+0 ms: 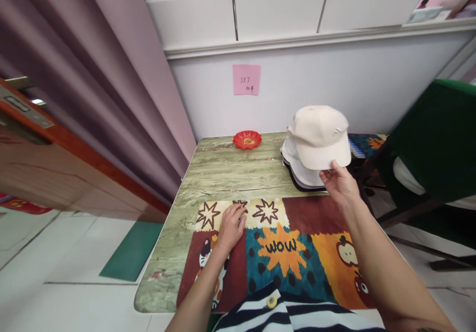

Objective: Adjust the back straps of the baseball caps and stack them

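My right hand (pixel 340 186) pinches the brim of a cream baseball cap (pixel 320 131), with the thumb on top of the brim. That cap is tilted toward me over a pile of other caps at the table's back right. Below it a light grey cap (pixel 307 171) shows, and a dark brim (pixel 303 187) sticks out at the bottom of the pile. Much of the pile is hidden by the cream cap. My left hand (pixel 232 225) lies on the colourful patterned mat (pixel 266 272), fingers stretched out and holding nothing.
A red scalloped dish (pixel 247 139) stands at the back of the wood-patterned table (pixel 215 173). Above it a pink note (pixel 246 80) is stuck to the wall. A dark green chair (pixel 435 138) stands to the right; a purple curtain (pixel 130 74) and wooden door (pixel 74 168) are on the left.
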A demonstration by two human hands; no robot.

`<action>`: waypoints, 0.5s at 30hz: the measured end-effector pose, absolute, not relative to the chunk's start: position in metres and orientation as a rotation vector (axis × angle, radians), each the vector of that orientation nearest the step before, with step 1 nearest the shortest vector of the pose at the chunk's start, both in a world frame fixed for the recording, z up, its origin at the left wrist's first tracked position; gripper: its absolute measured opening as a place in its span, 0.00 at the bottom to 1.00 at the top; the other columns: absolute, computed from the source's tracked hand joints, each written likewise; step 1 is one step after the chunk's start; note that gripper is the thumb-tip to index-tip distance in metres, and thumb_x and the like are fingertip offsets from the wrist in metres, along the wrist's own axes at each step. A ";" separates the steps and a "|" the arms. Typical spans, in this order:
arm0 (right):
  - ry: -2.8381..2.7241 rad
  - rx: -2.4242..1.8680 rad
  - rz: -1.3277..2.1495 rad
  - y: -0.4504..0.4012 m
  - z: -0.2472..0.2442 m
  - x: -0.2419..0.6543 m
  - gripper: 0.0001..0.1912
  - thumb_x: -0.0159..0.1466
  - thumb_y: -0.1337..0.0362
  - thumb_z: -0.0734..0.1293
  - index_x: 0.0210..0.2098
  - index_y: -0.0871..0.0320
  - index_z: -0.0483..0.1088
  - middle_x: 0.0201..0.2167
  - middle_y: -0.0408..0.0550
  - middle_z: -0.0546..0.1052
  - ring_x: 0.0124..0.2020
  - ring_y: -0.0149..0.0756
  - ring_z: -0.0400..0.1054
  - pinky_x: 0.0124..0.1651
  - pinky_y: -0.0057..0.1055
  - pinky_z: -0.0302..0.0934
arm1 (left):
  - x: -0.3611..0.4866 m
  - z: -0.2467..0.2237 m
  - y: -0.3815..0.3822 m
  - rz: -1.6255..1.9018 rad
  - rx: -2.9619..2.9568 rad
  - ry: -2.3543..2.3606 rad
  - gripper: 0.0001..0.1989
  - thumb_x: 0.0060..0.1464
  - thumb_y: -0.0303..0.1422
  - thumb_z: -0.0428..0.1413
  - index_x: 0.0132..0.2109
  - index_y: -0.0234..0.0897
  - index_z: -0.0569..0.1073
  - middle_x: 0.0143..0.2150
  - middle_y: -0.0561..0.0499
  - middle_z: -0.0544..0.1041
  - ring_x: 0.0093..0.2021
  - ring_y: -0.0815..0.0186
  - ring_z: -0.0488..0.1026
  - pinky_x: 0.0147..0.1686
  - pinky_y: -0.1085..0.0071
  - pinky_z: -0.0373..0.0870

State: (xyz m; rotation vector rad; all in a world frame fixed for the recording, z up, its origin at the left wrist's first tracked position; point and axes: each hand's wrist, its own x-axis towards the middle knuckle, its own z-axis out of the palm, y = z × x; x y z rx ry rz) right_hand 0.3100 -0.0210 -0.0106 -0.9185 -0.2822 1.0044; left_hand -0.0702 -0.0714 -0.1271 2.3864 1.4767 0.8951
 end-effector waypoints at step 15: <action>-0.296 -0.740 1.671 -0.092 -0.081 0.202 0.18 0.57 0.65 0.78 0.46 0.50 0.75 0.44 0.41 0.84 0.37 0.32 0.78 0.36 0.27 0.74 | -0.029 -0.038 -0.031 1.138 0.490 0.915 0.36 0.66 0.58 0.40 0.52 0.31 0.75 0.47 0.35 0.82 0.45 0.56 0.81 0.51 0.59 0.75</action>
